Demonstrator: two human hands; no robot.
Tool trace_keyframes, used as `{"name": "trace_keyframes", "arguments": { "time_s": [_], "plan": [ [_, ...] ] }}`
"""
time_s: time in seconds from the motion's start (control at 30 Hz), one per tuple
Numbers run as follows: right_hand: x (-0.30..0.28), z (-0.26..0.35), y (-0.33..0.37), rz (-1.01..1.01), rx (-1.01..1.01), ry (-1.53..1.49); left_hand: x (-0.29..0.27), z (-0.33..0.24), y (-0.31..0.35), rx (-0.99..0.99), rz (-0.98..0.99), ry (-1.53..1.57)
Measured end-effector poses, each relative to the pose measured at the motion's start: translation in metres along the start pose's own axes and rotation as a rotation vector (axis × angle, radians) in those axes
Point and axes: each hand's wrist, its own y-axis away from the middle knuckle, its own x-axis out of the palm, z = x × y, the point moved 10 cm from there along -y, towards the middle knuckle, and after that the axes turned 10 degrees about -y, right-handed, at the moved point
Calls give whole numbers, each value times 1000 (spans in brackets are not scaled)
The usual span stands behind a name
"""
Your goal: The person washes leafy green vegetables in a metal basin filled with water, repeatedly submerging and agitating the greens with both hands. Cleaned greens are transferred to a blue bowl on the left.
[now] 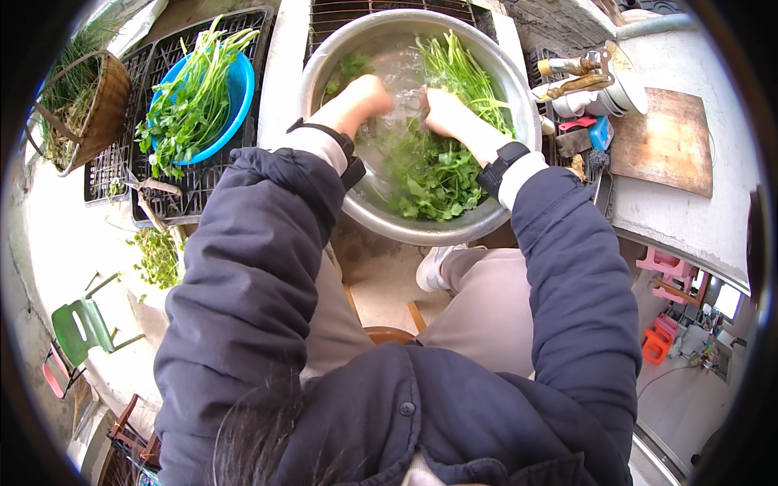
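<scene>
Between my arms a wide metal basin [314, 69] of water holds leafy greens with long pale stems, like Chinese celery [438, 174]. Their leaves lie at the near side, their stems at the far right. My left hand [367, 97] is curled closed over the water at the basin's left middle, beside a small clump of leaves [350, 69]. Facing it, my right hand [442, 112] is closed too, right beside the stems and above the leaves. Splashing water and the turned fingers hide what either hand holds, if anything.
On black crates [190, 198] at left stands a blue bowl [243, 89] piled with more greens. Beyond it is a wicker basket [109, 101] of green stalks. At right are a wooden board [664, 142], white bowls [620, 93] and a blue brush [600, 134].
</scene>
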Motion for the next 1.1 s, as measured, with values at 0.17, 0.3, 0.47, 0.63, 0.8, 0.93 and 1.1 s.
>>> {"name": "trace_keyframes", "arguments": {
  "time_s": [0.17,0.3,0.47,0.63,0.8,0.93,1.1],
  "plan": [
    [-31,23,18,199,79,-1109,-14,-2,5,73,-11,841],
    [-42,22,19,154,93,-1125,-17,-17,13,201,70,822],
    [-18,21,13,162,-20,-391,3,-11,6,113,167,478],
    [40,41,22,391,-65,93,45,-29,10,338,357,-394],
    [13,22,17,289,200,-415,16,-5,3,64,209,241],
    [-15,18,16,260,142,-831,-5,-10,5,192,206,826],
    [-7,21,10,195,33,-428,-9,-7,0,182,49,552]
  ]
}}
